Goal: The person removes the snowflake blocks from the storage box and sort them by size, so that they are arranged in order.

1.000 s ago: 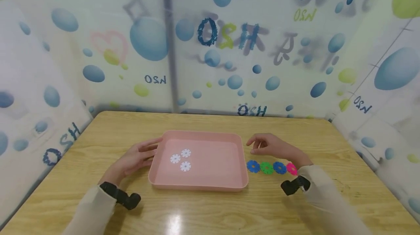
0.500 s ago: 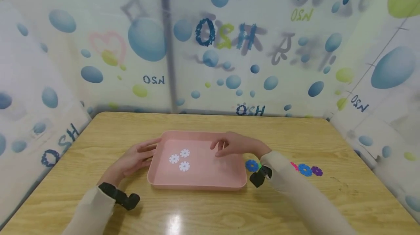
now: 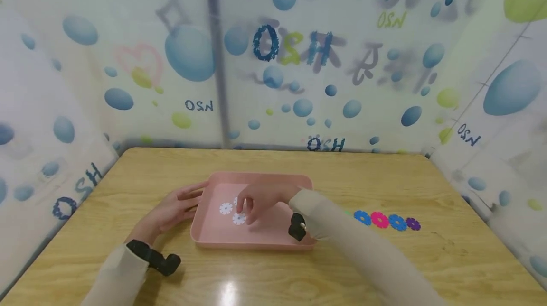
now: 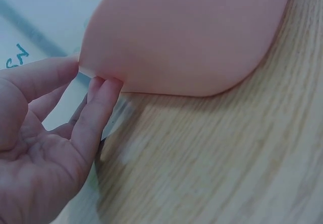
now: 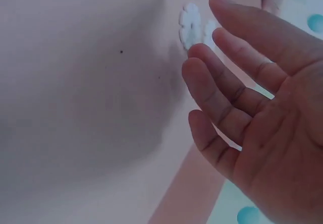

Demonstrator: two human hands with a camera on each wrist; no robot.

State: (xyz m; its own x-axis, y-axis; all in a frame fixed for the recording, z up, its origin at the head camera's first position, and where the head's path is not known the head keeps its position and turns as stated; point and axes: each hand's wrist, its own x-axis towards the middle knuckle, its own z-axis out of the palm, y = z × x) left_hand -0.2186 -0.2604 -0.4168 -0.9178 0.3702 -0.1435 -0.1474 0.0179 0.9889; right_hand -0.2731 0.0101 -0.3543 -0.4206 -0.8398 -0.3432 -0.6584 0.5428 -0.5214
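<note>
The pink tray [image 3: 213, 236] lies on the table with white notched, flower-like discs inside. Against its left wall rest the fingertips of my left hand [image 3: 176, 208]; the left wrist view shows these fingers [image 4: 98, 113] extended to the tray's outer side. My right hand [image 3: 268, 198] hovers over the tray, its fingers bent loosely and pointing down beside the discs. Two white discs show well, one at the left [image 3: 225, 208] and one nearer the front [image 3: 239, 219]; a third is mostly covered by the right hand. In the right wrist view nothing lies between the fingers, and a white disc [image 5: 190, 24] is just beyond the fingertips.
Right of the tray runs a row of coloured discs: a blue disc [image 3: 362, 218], a pink disc [image 3: 380, 220], another blue disc [image 3: 398, 222] and a purple disc [image 3: 413, 224]. The right sleeve [image 3: 342, 230] hides the row's left end. A patterned curtain [image 3: 273, 106] stands behind the table.
My right hand has moved left from beside the tray's right edge, over the tray, to the white discs. My left hand stays at the tray's left side.
</note>
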